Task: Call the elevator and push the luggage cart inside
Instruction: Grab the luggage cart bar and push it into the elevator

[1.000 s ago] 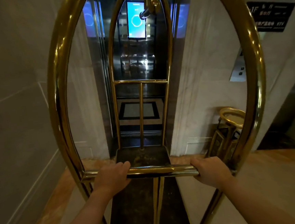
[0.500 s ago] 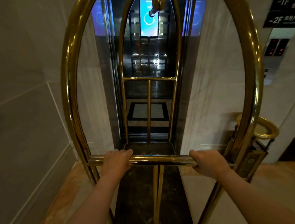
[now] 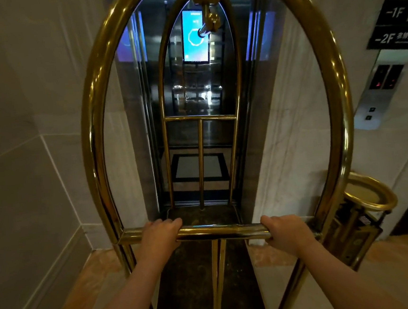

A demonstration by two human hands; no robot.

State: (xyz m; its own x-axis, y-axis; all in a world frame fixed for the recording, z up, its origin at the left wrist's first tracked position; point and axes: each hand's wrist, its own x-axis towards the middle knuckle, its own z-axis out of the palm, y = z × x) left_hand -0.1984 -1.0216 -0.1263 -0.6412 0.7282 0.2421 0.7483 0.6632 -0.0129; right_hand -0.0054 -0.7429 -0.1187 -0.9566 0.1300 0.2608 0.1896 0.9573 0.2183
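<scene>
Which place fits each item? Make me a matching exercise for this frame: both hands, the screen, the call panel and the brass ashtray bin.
1. both hands: left hand, right hand
2. screen
3. call panel
4. brass ashtray bin

A. right wall, under the floor signs
B. on the cart's crossbar
C. floor by the right of the door
D. elevator's back wall

Pairs: 1-B, 2-D, 3-A, 4-C

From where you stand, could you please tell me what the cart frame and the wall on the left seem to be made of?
The cart frame looks like polished brass or brass-plated steel tube: golden, with mirror-like highlights. The wall on the left appears to be large matte grey stone or tile panels, judging by the thin joint lines; which one is unclear.
</scene>
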